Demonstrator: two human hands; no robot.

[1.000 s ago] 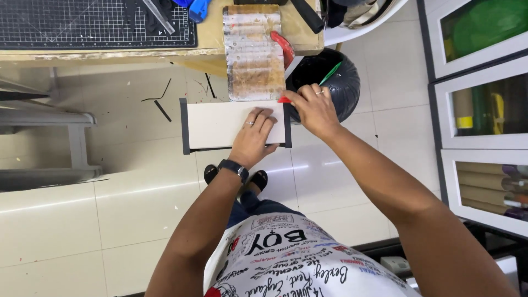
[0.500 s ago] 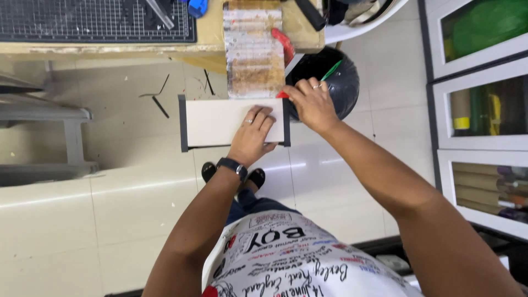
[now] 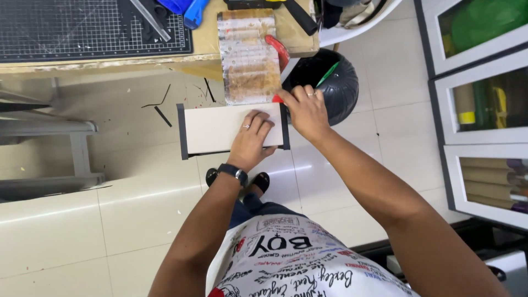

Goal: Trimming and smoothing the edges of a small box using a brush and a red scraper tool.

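A cream rectangular board [image 3: 212, 129] with a dark strip at each short end is held level below the table's edge. My left hand [image 3: 250, 138] lies on its right half with fingers spread on top, gripping the near edge; a black watch sits on that wrist. My right hand [image 3: 306, 113] is at the board's far right corner, by the right dark strip [image 3: 285, 129]. It pinches a small red tool [image 3: 277, 99], only the tip of which shows. Whether the tip touches the board I cannot tell.
A wooden table [image 3: 203, 52] carries a dark cutting mat [image 3: 88, 27], a metal ruler [image 3: 149, 21] and blue tools. A patterned brownish sheet [image 3: 250, 58] hangs over the table's edge. A black bin [image 3: 330, 82] stands at right on the tiled floor; white glass-door cabinets [image 3: 478, 99] line the far right.
Both hands stay on the board in the same places. Only the view has drifted slightly.
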